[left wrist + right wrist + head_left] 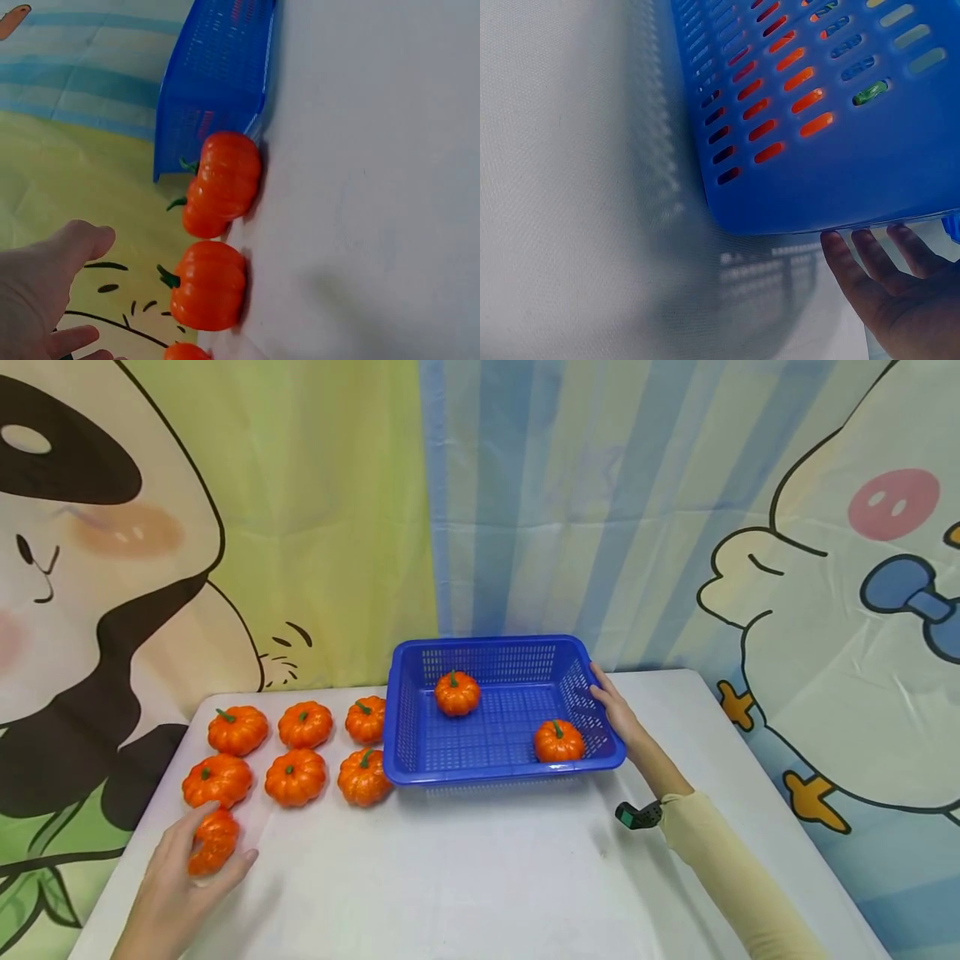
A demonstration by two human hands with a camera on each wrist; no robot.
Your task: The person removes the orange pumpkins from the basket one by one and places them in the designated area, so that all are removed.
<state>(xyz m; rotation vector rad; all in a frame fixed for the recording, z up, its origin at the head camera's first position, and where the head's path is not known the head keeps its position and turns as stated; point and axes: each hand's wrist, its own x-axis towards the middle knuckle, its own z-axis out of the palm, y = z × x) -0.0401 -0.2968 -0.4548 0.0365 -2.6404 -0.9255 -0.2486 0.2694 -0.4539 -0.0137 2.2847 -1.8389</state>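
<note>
My left hand (176, 868) is over an orange toy pumpkin (217, 837) at the table's near left, thumb and fingers spread around it and partly hiding it. In the left wrist view that hand (45, 281) shows its thumb held out and fingers apart. My right hand (618, 710) touches the right end of a blue plastic basket (487, 743). Seen from the right wrist, straight fingertips (861, 238) rest against the basket's outer wall. Inside the basket are two pumpkins, one at the back left (457, 693) and one at the front right (558, 742).
Left of the basket, several more pumpkins (296, 777) stand in two rows on the white table (480, 877). The nearest pumpkin (364, 777) sits right by the basket's left side. A printed curtain (360, 527) hangs behind the table. The right wrist wears a black strap (637, 815).
</note>
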